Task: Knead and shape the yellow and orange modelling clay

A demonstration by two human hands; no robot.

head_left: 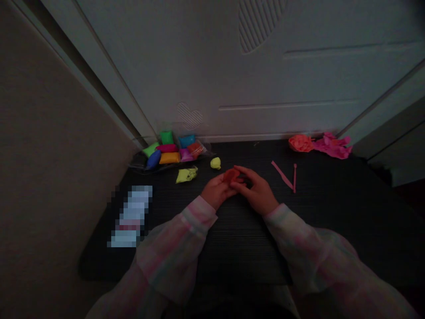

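A flattened piece of red modelling clay (230,176) is held between my hands above the dark table. My left hand (217,190) supports it from the left with the fingers under it. From the right, my right hand (257,188) reaches over with its thumb and fingers at the clay's edge. The exact finger contact is partly hidden in the dim light. Just beyond my left hand lies a yellow clay lump (215,163). Beside that is a crumpled yellow packet (186,175). Two pink modelling tools (283,176) (294,178) lie to the right of my right hand.
Packets of coloured clay (170,157) in clear plastic sit at the back left. A blurred, lit phone-like screen (132,216) rests at the left. Crumpled orange (300,143) and pink pieces (332,145) lie at the back right, against a white panel (282,84).
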